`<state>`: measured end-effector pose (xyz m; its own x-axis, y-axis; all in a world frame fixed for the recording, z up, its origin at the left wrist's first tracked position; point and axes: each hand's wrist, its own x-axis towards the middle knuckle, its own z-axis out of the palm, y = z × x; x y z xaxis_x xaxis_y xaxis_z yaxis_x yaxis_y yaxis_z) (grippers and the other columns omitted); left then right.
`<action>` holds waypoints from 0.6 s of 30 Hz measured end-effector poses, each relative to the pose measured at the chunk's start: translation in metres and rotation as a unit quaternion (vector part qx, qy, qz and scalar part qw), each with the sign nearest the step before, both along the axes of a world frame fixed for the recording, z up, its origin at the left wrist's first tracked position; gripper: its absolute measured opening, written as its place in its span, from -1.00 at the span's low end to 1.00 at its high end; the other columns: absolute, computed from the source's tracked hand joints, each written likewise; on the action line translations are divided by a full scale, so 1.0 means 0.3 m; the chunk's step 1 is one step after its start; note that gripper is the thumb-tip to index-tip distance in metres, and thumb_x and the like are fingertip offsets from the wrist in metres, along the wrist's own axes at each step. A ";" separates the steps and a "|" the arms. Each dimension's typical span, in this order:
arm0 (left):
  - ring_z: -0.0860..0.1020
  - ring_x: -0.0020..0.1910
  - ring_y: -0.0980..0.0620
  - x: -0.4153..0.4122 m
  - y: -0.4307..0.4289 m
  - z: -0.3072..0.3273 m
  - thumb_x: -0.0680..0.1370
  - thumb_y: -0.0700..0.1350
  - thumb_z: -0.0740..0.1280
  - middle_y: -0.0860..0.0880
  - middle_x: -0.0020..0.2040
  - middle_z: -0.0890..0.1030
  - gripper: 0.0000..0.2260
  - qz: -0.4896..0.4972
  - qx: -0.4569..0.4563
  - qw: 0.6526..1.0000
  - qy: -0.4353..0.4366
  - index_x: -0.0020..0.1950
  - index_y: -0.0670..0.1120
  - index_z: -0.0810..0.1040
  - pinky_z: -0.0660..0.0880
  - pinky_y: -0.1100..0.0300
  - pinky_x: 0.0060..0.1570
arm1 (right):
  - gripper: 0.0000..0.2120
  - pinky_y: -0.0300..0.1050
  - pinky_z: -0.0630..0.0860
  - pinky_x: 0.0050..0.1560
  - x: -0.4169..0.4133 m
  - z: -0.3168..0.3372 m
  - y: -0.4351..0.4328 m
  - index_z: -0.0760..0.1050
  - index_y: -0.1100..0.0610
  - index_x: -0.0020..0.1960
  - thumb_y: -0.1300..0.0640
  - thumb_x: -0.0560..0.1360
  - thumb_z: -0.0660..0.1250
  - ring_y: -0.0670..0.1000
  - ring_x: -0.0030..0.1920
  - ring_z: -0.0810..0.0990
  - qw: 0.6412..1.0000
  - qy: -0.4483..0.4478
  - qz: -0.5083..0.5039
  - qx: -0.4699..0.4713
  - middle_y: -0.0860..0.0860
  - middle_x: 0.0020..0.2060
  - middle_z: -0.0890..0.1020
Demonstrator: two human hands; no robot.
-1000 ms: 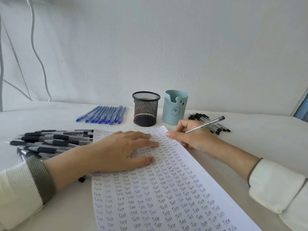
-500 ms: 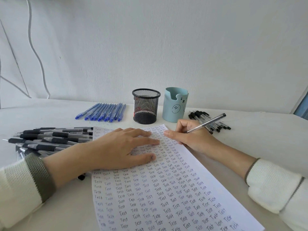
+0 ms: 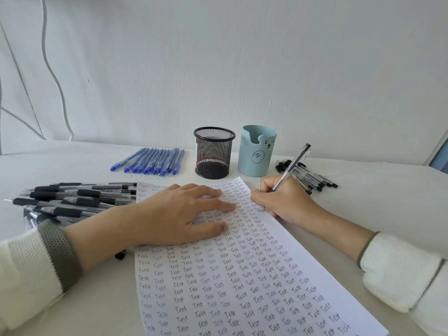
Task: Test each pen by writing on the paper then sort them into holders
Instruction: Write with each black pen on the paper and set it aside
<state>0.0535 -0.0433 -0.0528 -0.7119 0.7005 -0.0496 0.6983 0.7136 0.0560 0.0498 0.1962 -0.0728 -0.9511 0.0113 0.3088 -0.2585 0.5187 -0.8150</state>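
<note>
White paper (image 3: 242, 275), filled with rows of "Test", lies near me on the bench (image 3: 363, 204). My left hand (image 3: 179, 214) rests flat on it, fingers straight. My right hand (image 3: 282, 198) grips a clear pen (image 3: 292, 166), its tip touching the paper's right edge. Far behind stand a black mesh holder (image 3: 213, 154) and a blue bear holder (image 3: 255, 152).

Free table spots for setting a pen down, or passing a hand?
Bare: far right, past the capped pens; back left, between the grip pens and blue pens. Crowded: holders' row, mesh cup to bear cup.
</note>
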 end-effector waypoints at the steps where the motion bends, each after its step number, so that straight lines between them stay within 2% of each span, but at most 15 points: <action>1: 0.15 0.50 0.19 0.000 -0.001 0.000 0.48 0.45 -0.09 0.26 0.56 0.09 -0.47 0.000 0.000 1.000 -0.001 0.46 0.47 0.07 0.08 0.13 0.47 | -0.63 -0.17 0.53 -0.28 -0.001 -0.001 0.001 0.31 0.18 -0.48 0.29 0.42 0.39 -0.03 -0.56 0.29 1.000 0.000 0.004 -0.006 0.09 -0.58 0.32; 7: 0.14 0.50 0.20 -0.002 0.002 0.002 0.48 0.46 -0.10 0.25 0.56 0.09 -0.47 -0.001 -0.004 1.000 0.004 0.46 0.47 0.05 0.08 0.13 0.48 | -0.66 0.02 0.61 -0.24 -0.001 -0.001 -0.002 0.34 0.20 -0.46 0.29 0.42 0.39 -0.02 -0.55 0.31 1.000 -0.007 0.011 0.000 0.06 -0.60 0.32; 8: 0.14 0.50 0.20 -0.002 0.003 0.003 0.48 0.45 -0.10 0.25 0.56 0.09 -0.47 -0.001 -0.004 1.000 0.004 0.46 0.47 0.05 0.08 0.13 0.48 | -0.65 0.00 0.58 -0.28 0.000 0.000 -0.002 0.34 0.18 -0.47 0.28 0.42 0.39 -0.02 -0.56 0.31 1.000 -0.010 0.014 0.007 0.05 -0.62 0.36; 11: 0.14 0.50 0.20 0.002 0.003 0.005 0.49 0.44 -0.08 0.25 0.56 0.09 -0.47 0.001 -0.004 1.000 0.001 0.47 0.46 0.07 0.08 0.13 0.48 | -0.61 -0.24 0.39 -0.45 0.003 0.001 -0.005 0.32 0.14 -0.49 0.29 0.43 0.40 -0.05 -0.60 0.32 0.999 -0.011 0.024 0.021 0.05 -0.63 0.39; 14: 0.15 0.50 0.20 0.007 0.001 0.006 0.50 0.43 -0.07 0.25 0.56 0.10 -0.48 0.000 -0.003 1.000 0.001 0.47 0.46 0.08 0.08 0.15 0.47 | -0.61 -0.29 0.31 -0.51 0.005 0.004 -0.007 0.29 0.16 -0.48 0.32 0.42 0.38 -0.05 -0.61 0.30 1.000 -0.005 0.022 0.022 0.04 -0.62 0.34; 18: 0.13 0.50 0.20 0.005 0.004 0.008 0.51 0.43 -0.07 0.25 0.56 0.09 -0.48 0.001 -0.006 1.000 0.002 0.48 0.45 0.07 0.07 0.14 0.48 | -0.62 -0.33 0.30 -0.53 0.004 0.004 -0.003 0.31 0.17 -0.47 0.32 0.43 0.38 -0.06 -0.62 0.31 0.999 -0.020 0.026 0.010 0.09 -0.62 0.38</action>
<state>0.0550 -0.0420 -0.0503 -0.7138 0.6982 -0.0551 0.6969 0.7159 0.0433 0.0511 0.1953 -0.0717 -0.9617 -0.0441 0.2706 -0.2531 0.5219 -0.8146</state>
